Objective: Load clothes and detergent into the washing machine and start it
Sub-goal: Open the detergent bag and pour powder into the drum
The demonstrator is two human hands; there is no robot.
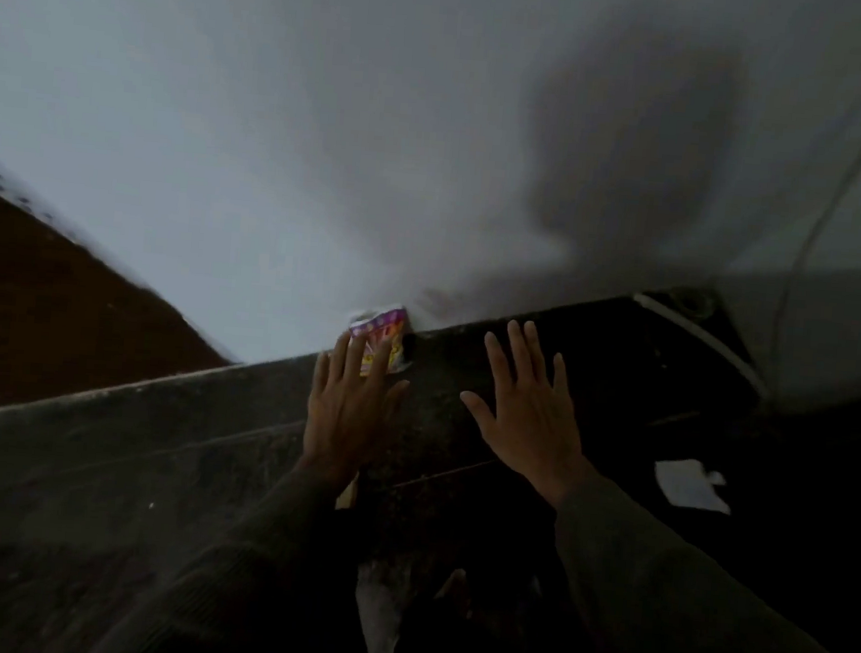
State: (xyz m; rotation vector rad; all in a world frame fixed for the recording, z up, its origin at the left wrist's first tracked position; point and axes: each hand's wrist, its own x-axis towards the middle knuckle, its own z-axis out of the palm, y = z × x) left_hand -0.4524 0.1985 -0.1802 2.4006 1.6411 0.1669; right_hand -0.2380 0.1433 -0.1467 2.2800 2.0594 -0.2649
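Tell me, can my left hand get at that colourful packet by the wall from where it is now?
Probably yes. The left hand is open, its fingertips already overlapping the packet that stands against the wall. Nothing shows between them; the right hand is off to the side.

I can read nothing here; the print on the pink and yellow packet [382,340] at frame centre is too blurred.
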